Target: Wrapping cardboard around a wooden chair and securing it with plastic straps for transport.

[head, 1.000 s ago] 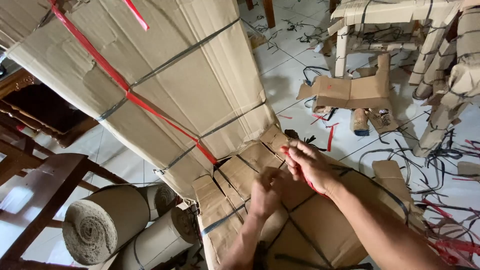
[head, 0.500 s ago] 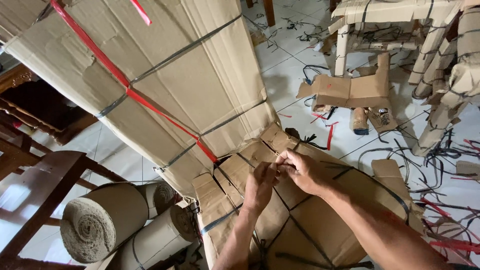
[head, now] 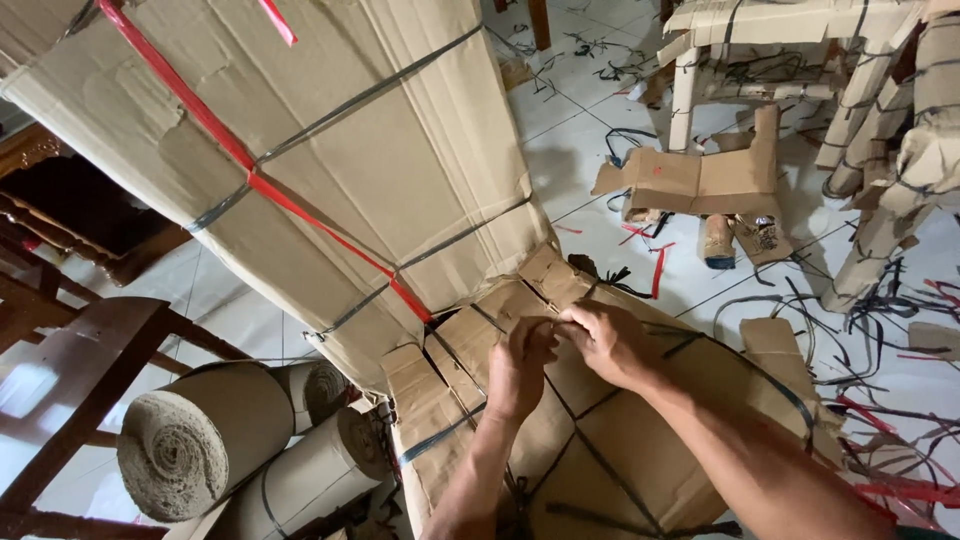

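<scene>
Overhead, both hands meet on a cardboard-wrapped seat (head: 600, 440): the left hand (head: 520, 368) and right hand (head: 605, 340) pinch closed on a dark strap (head: 690, 345) at its front edge. If that tight strap slips, it may well snap free or tear the cardboard.

bright even daylight, sharp, wide-angle edge distortion.

The 2 hands, left hand (head: 519, 368) and right hand (head: 604, 343), are bare, forearms unsleeved.
</scene>
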